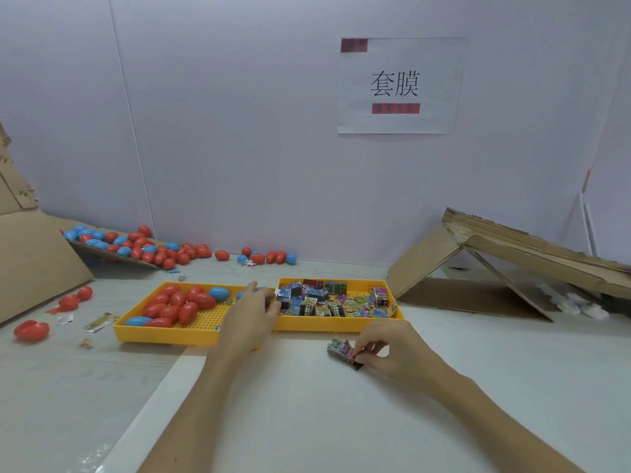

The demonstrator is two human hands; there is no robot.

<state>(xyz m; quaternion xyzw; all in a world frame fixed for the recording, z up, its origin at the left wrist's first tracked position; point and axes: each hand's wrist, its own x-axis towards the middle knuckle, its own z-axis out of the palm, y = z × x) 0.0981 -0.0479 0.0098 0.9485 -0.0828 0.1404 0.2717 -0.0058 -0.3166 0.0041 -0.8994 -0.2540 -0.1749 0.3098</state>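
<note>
1. Step in hand, as I read it: pairing a packet bundle with a plastic egg, at the pick-up stage.
2. Right hand [386, 349]: fingertips pinch the small bundle of colourful printed packets [341, 349]. The bundle sits low on the white table sheet [307, 404], just in front of the trays and outside both.
3. Left hand [254, 312]: reaches over the wall where the two trays meet, fingers curled downward. I cannot tell whether it grips anything, because the fingertips hide what is under them.
4. A glossy blue plastic egg [220, 293] lies just beside that hand in the left yellow perforated plastic tray [153, 332], among the red plastic eggs [177, 303].
5. The right yellow plastic tray [341, 324] holds the loose pile of printed packets [324, 300].
6. Next move, my call: the left hand closes on one egg and lifts it clear of its neighbours, then brings it to the centre to meet the bundle.
7. This calls for a single-egg pick, since the eggs are touching and round. A pinch across the long axis should stop it from rolling.
8. The right hand should keep the bundle square so the packets do not fan out.
9. Background: more red and blue eggs [160, 250] along the back wall, a brown cardboard ramp [495, 254] on the right, and a white paper sign [399, 85] on the wall.
</note>
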